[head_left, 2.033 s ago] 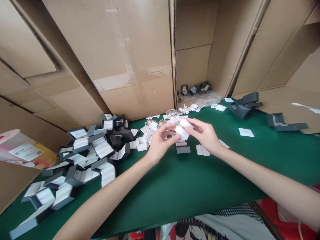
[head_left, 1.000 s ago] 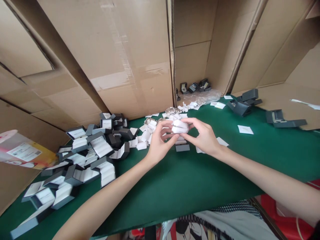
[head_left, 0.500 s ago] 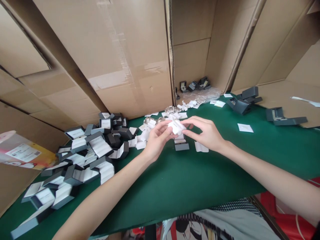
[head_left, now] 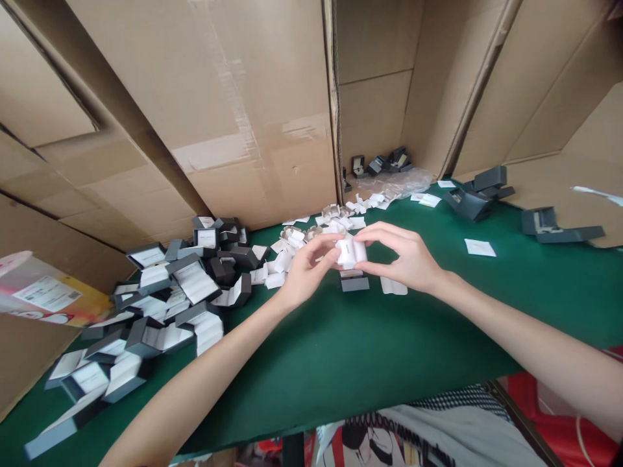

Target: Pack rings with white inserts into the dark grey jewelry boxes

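Your L hand (head_left: pixel 307 269) & R hand (head_left: pixel 406 257) each pinch the white piece (head_left: pixel 351 252) btwn thumb & fingers, up above the table (head_left: pixel 341 357). A grey box (head_left: pixel 355 283) sits just below it in view, w/ a white slip (head_left: pixel 393 286) near its R; box pile (head_left: pixel 195 284) to your L.

Green-topped table (head_left: pixel 341 357); tall brown cardboard panels (head_left: pixel 272 84) behind.

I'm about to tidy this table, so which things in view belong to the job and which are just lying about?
Probably the job's:
white piece, held by the left hand and right hand
grey box, partly hidden behind the hands
loose white pieces, heaped beyond
dark boxes, piled at left

Probably lying about:
labelled container, far left
clear plastic, at the back
white strip, far right
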